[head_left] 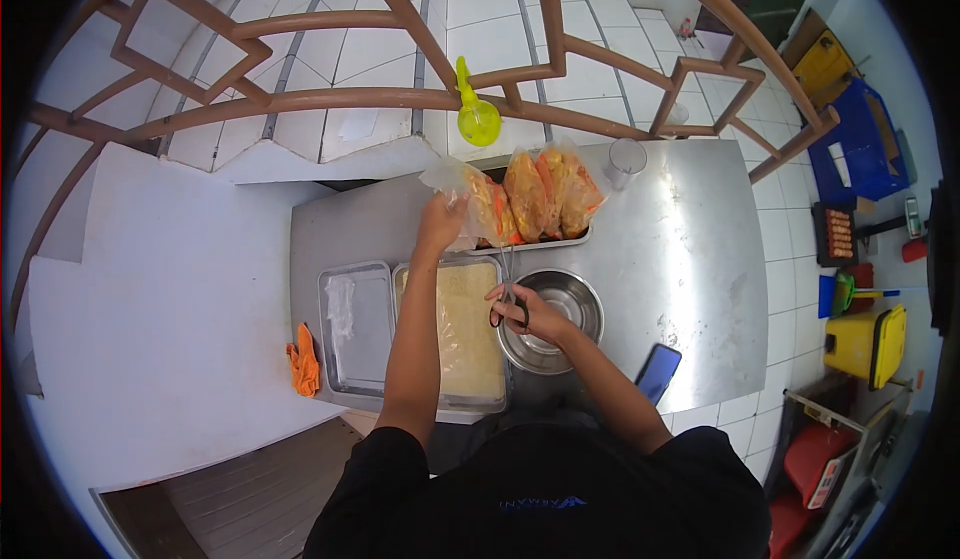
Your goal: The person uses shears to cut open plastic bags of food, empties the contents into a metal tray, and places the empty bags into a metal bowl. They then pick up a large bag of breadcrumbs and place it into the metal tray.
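My left hand point(441, 223) is closed on the edge of a clear plastic bag point(490, 207) with orange and yellow food inside. Scissors point(508, 284) are in my right hand point(533, 317), fingers through the dark handles and blades pointing up at that bag's lower end. More filled bags point(545, 194) stand beside it in a metal tray point(562, 244). Beneath my right hand is a round steel bowl point(590, 304). My left forearm passes over a tray point(470, 405) holding a flat, pale yellow layer under plastic film.
Left of it lies a shallow metal tray point(360, 364) with a whitish patch of film. An orange cloth point(303, 361) rests at the table's left edge. On the steel table point(700, 259) are a phone point(658, 373) and a clear cup point(627, 157). A lime-green container point(479, 124) hangs on the brown railing point(350, 99).
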`<state>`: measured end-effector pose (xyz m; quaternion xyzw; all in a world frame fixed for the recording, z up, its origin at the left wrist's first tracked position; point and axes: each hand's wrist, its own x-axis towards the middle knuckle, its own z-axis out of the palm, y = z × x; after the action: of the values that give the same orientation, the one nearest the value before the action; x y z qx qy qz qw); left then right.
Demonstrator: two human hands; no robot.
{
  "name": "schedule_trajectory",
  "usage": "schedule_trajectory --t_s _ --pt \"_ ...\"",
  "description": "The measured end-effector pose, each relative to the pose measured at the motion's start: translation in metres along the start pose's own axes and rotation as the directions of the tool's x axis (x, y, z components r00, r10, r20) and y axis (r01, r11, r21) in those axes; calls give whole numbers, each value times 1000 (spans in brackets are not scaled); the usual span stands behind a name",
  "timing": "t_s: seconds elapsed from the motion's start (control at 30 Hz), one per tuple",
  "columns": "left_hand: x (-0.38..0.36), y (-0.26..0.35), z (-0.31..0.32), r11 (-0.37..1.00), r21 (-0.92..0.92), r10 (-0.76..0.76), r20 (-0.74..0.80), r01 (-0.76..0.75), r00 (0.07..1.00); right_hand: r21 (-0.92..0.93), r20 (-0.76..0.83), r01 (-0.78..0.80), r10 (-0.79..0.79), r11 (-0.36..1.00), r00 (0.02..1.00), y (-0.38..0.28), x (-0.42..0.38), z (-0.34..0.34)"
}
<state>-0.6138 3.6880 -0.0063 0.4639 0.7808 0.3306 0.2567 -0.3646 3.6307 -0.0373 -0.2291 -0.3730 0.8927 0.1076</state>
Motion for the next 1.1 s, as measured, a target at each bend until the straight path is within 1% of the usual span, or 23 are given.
schedule_trajectory --t_s 0.07,0.13,0.17,0.2,0.23,0.33,0.37,0.43,0.47,0.53,0.57,0.6,0.67,0.7,0.73,0.8,0.87,0.9,0.93,0.97,1.0,1.07,1.1 --pt "-1 6 -9 988 152 35 -59 -25 998 -14 62 43 -42 999 997 11 17 0" --pt "-2 5 -14 977 210 45 -71 -29 996 -7 84 89 -88 996 993 26 36 -3" --pt "-1 4 -15 966 255 59 -77 -38 995 216 166 -22 -14 976 986 25 42 -4" --pt "-1 4 -16 963 265 62 -69 -41 996 418 261 -148 38 896 965 26 46 -6" --pt "-1 3 -17 968 248 60 -70 -41 996 429 260 -144 30 892 965 28 48 -7" --pt "0 -4 -21 971 238 46 -66 -29 997 449 405 -165 -35 878 914 36 56 -9" --pt "0 -5 -23 972 234 33 -66 -16 997 454 406 -164 -40 876 913 37 56 -11" --pt "1 -6 -22 974 228 35 -75 -18 997 409 490 -268 37 872 871 40 55 -17" --pt "0 -3 -20 976 216 36 -83 -17 996 414 487 -267 36 870 873 41 58 -18" --pt "-1 3 -17 969 244 47 -71 -28 996 386 359 -196 49 901 932 42 74 -19" --pt "-3 4 -16 961 273 59 -67 -38 996 431 304 -149 12 890 953 30 77 -12" --pt "-3 4 -14 961 274 57 -63 -37 996 434 302 -149 12 888 953 26 85 -11" --pt "-3 3 -14 979 199 49 -69 -34 996 501 297 -65 -101 863 950 21 101 -11" --pt "-3 1 -16 979 203 50 -72 -34 996 470 258 -32 -103 882 961 26 105 -10" --pt "-2 0 -16 977 210 65 -90 -45 994 469 262 -31 -106 883 959 33 104 -8" --pt "0 -1 -17 975 215 83 -115 -57 990 287 191 -12 -44 958 981 42 94 -4" --pt "-3 -3 -17 979 196 86 -110 -64 990 323 204 -11 -59 946 977 36 92 -4" --pt "-6 -1 -16 979 195 79 -104 -57 991 496 220 -52 -67 867 973 26 94 0" --pt "-8 2 -15 979 201 47 -100 -26 994 650 232 -94 -79 754 970 18 98 3" --pt "-9 5 -15 979 206 20 -98 0 995 654 257 -73 -130 753 958 17 106 2" --pt "-11 9 -16 979 206 19 -98 2 995 654 256 -74 -129 752 958 26 108 2" --pt "-7 16 -21 987 161 34 -101 -17 994 548 218 -60 -74 834 973 42 111 6" --pt "-4 12 -21 987 161 42 -111 -23 993 511 208 -93 -18 854 978 42 101 9"
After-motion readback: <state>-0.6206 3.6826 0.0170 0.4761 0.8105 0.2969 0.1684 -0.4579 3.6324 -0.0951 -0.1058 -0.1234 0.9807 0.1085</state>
